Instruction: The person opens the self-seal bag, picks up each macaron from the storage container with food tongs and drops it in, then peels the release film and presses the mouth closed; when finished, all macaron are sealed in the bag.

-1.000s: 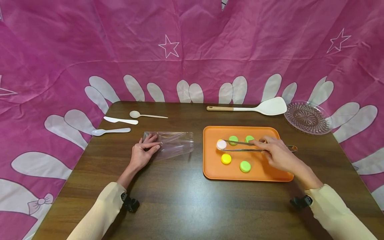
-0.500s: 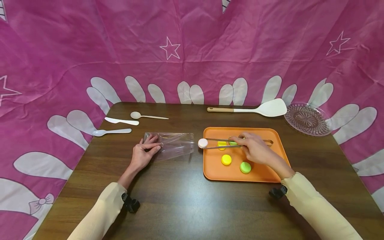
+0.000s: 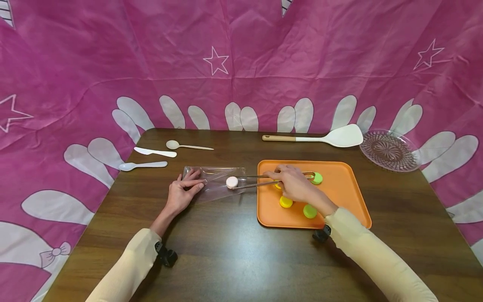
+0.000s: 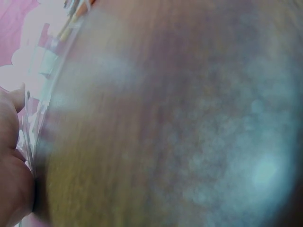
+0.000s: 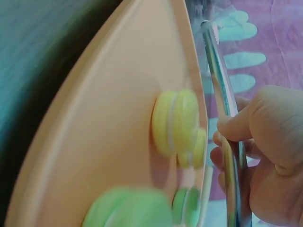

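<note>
My right hand grips a pair of metal tongs over the orange tray. Between the tong tips is a pale pink macaron, which overlaps the right end of a clear plastic bag in the head view. At the bag's left end, my left hand holds it, with thumb and forefinger at the film and other fingers behind. Yellow macarons and green macarons lie on the tray below the right hand, which partly hides them in the head view.
A pale spoon, a white knife and a white spoon lie at the back left. Behind the tray rests a white spatula with a wooden handle. A patterned clear plate sits at the back right corner.
My right hand has moved left with the tongs, carrying the pink macaron from above the tray, past its left edge, to the bag's right end. The left hand has stayed at the bag.
</note>
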### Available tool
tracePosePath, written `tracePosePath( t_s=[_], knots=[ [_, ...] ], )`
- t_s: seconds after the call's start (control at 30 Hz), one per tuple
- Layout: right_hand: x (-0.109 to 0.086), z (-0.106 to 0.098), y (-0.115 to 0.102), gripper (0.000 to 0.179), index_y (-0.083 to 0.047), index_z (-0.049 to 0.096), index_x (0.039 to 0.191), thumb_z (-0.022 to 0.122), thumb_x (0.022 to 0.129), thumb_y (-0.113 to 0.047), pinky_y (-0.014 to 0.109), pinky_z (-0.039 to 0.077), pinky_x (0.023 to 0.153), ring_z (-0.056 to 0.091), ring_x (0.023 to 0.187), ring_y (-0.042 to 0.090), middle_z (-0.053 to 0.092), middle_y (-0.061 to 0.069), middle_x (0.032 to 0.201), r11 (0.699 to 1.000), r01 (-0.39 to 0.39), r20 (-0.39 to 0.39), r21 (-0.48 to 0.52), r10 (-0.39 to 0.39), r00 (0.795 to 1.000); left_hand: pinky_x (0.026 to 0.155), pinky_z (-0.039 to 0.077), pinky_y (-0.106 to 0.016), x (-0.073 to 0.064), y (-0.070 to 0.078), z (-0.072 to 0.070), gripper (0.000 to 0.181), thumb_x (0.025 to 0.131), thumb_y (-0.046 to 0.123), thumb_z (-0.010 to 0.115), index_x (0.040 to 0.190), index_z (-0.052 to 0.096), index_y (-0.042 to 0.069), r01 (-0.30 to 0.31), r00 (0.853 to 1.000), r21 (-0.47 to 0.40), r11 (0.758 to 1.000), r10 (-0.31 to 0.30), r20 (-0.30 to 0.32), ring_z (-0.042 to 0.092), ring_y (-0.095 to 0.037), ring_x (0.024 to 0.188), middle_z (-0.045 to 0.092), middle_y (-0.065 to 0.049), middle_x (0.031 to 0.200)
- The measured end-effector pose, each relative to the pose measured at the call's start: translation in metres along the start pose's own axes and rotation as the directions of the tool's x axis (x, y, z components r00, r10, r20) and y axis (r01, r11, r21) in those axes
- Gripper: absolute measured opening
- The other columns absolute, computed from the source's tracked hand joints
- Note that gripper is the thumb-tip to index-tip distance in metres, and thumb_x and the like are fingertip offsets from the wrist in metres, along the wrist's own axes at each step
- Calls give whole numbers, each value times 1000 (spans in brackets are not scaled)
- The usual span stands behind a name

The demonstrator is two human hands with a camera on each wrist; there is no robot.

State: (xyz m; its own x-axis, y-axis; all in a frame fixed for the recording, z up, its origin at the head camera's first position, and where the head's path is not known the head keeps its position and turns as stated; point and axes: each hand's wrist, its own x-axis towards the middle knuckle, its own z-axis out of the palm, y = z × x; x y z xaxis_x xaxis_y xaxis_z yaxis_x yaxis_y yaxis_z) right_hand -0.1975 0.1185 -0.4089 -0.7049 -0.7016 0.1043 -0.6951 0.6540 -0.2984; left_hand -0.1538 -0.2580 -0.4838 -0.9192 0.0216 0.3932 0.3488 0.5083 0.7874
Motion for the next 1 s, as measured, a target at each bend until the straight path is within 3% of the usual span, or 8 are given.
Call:
tracePosePath(
  t_s=[0.23, 0.43, 1.0],
  knots=[
    [19, 9, -14, 54, -17, 63, 137, 65, 88, 5, 49, 44, 84, 57, 98, 32, 63, 9, 111, 999, 4, 22, -52, -3, 1000, 115, 13, -63, 0, 2, 0, 11, 84, -3, 77, 95, 79, -3, 7, 1000, 5, 1000, -7, 9, 46, -41, 134, 63, -23, 126],
    [31, 15, -25, 50, -18, 64, 137, 70, 89, -2, 45, 42, 78, 56, 94, 32, 62, 11, 109, 998, -5, 21, -63, 7, 1000, 113, 11, -67, 0, 6, 1, 11, 84, -4, 77, 95, 78, -4, 13, 1000, -11, 1000, -13, 9, 45, -41, 135, 62, -24, 127],
    [50, 30, -51, 51, -17, 63, 138, 63, 90, 3, 42, 39, 73, 55, 87, 32, 61, 13, 114, 999, -38, 7, -35, 39, 999, 111, 13, -69, 0, 17, 6, 12, 82, -6, 78, 94, 77, -6, -19, 999, -79, 997, 16, -41, 47, -45, 132, 63, -26, 124]
  ],
)
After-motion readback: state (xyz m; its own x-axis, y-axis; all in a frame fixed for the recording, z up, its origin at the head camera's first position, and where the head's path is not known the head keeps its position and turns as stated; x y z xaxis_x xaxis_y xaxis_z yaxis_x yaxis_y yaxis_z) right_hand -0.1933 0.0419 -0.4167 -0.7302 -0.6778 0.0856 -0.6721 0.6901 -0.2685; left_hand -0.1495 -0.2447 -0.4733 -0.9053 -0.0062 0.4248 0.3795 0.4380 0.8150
